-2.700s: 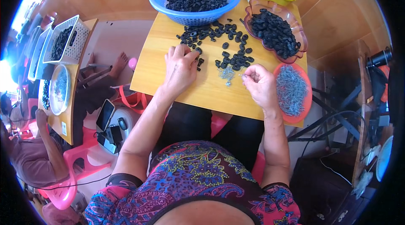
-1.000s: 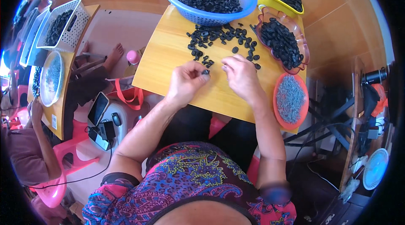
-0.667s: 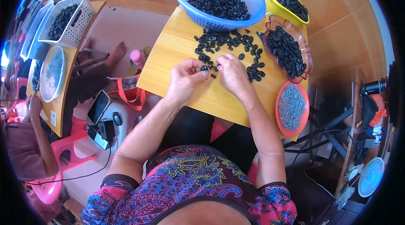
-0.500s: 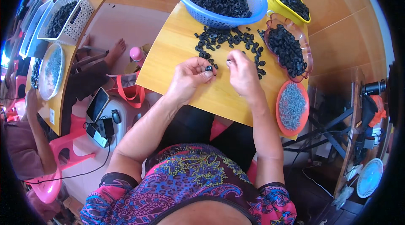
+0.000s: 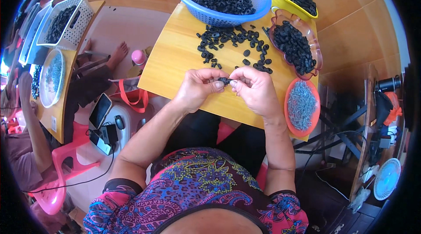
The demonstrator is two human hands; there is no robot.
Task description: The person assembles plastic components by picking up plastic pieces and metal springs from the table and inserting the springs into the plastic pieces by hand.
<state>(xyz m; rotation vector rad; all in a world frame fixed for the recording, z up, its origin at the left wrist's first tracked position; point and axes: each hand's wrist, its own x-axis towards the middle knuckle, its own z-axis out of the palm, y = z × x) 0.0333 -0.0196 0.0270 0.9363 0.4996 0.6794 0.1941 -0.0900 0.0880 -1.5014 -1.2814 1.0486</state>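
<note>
Over the near part of the yellow table [image 5: 169, 65], my two hands meet fingertip to fingertip. My left hand [image 5: 197, 88] pinches a small black part [image 5: 224, 81] between thumb and fingers. From the other side, my right hand [image 5: 254, 89] closes its thumb and forefinger at the end of that part; what else it may grip is too small to make out. Just beyond my fingers lie several loose black parts [image 5: 237, 36], scattered on the wood. Beside my right hand rests an orange dish [image 5: 314, 121] of small silvery metal pieces [image 5: 301, 104].
A blue basket [image 5: 186, 3] of black parts stands at the back. To its right are a yellow basket [image 5: 280, 2] and a clear reddish tray [image 5: 316, 68], both heaped with black parts. At the left, another person [image 5: 33, 146] sits by a second table holding a white basket [image 5: 76, 32].
My right hand has come down and left to meet my left hand at the black part. The whole view has shifted slightly.
</note>
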